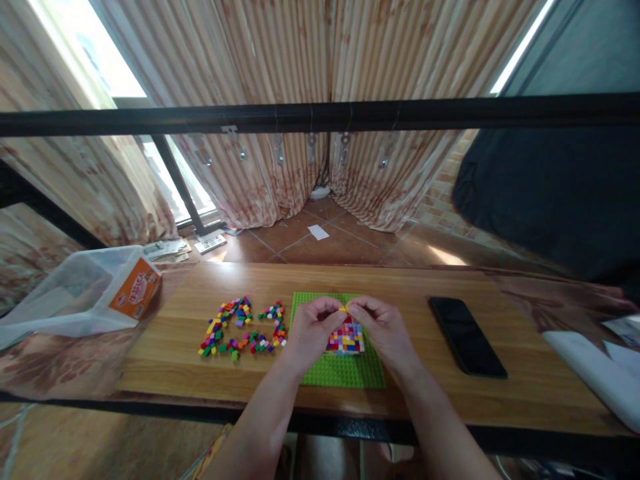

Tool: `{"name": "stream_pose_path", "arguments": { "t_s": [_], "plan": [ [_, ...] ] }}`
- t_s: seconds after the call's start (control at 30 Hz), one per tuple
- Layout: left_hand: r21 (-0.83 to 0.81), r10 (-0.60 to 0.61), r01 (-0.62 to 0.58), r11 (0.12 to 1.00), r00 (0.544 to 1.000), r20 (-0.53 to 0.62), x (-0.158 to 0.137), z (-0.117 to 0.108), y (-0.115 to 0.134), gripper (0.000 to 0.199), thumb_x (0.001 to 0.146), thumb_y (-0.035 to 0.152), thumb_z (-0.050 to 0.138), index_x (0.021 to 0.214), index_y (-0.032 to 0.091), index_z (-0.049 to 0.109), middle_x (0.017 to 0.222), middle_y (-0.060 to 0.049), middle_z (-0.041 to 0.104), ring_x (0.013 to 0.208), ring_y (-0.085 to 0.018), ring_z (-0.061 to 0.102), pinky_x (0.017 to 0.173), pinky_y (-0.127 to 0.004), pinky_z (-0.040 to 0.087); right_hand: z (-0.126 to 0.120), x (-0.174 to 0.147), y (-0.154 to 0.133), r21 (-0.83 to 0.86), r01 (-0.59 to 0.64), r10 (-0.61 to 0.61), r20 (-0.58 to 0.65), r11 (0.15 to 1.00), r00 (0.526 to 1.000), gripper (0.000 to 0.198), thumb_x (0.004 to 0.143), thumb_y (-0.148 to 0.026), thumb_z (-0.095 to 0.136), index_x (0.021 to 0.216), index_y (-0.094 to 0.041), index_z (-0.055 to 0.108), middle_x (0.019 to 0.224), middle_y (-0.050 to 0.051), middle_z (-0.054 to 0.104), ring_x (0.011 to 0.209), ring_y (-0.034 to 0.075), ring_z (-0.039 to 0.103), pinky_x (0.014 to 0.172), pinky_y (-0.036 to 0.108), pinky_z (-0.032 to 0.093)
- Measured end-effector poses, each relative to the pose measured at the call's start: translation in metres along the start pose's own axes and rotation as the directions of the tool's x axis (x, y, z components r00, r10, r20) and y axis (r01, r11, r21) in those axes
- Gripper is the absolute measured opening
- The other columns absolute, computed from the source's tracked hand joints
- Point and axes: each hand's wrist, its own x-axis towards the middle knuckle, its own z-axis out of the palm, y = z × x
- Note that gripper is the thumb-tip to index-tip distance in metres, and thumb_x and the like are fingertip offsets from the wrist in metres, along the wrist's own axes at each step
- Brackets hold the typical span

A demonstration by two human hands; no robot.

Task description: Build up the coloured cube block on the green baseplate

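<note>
Both my hands meet over a green baseplate [345,378] on the wooden board. Between thumb and fingers, my left hand [316,325] and my right hand [379,328] pinch small yellow building bricks [344,309]; how many pieces there are is too small to make out. Just below the fingertips, a block of many-coloured bricks [346,339] sits on the baseplate, partly covered by my hands. Left of the baseplate, loose coloured bricks [240,323] lie scattered in a rough ring.
A black smartphone [467,337] lies right of the baseplate on the wooden board [407,283]. At the far left stands a translucent plastic bin [75,287] with an orange label. A dark metal bar [320,118] crosses beyond the board, before striped curtains [270,60].
</note>
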Motion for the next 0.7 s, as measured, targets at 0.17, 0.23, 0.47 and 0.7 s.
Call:
{"name": "stream_pose_path", "arguments": {
  "t_s": [0.17,0.23,0.47,0.7],
  "plan": [
    [-0.020,-0.029,0.029,0.999,1.000,0.004,0.002,0.000,0.000,0.021,0.069,0.034,0.075,0.074,0.014,0.070,0.061,0.001,0.061,0.056,-0.009,0.050,0.057,-0.022,0.039,-0.003,0.001,0.002,0.107,-0.014,0.017,-0.025,0.994,1.000,0.024,0.074,-0.044,0.076,0.072,-0.020,0.074,0.067,0.000,0.067,0.062,0.013,0.057,0.061,0.026,0.047],
    [-0.021,-0.039,0.038,0.999,0.998,-0.040,0.003,-0.002,-0.001,0.021,0.069,0.034,0.075,0.073,0.014,0.069,0.061,0.001,0.062,0.056,-0.009,0.051,0.058,-0.022,0.039,-0.008,0.004,0.002,0.078,0.024,-0.015,-0.121,0.997,0.993,0.021,0.073,-0.042,0.076,0.072,-0.021,0.074,0.065,-0.001,0.067,0.061,0.013,0.056,0.061,0.026,0.047],
    [-0.069,-0.055,0.042,0.997,0.977,-0.204,0.007,-0.009,0.001,0.019,0.065,0.030,0.077,0.071,0.014,0.068,0.064,0.002,0.063,0.059,-0.008,0.054,0.061,-0.020,0.042,-0.034,0.010,0.009,-0.187,0.013,-0.056,-0.228,0.982,0.972,0.021,0.071,-0.041,0.075,0.077,-0.021,0.077,0.076,0.004,0.075,0.073,0.020,0.067,0.070,0.033,0.053],
    [-0.106,-0.050,0.027,0.994,0.975,-0.218,0.007,-0.010,0.002,0.018,0.064,0.028,0.077,0.071,0.014,0.069,0.065,0.002,0.063,0.059,-0.007,0.054,0.060,-0.020,0.043,-0.033,0.005,0.019,-0.424,-0.033,0.018,-0.041,0.905,0.999,0.019,0.079,-0.036,0.066,0.083,-0.022,0.078,0.084,0.004,0.077,0.076,0.020,0.069,0.074,0.033,0.051]
  ]
}}
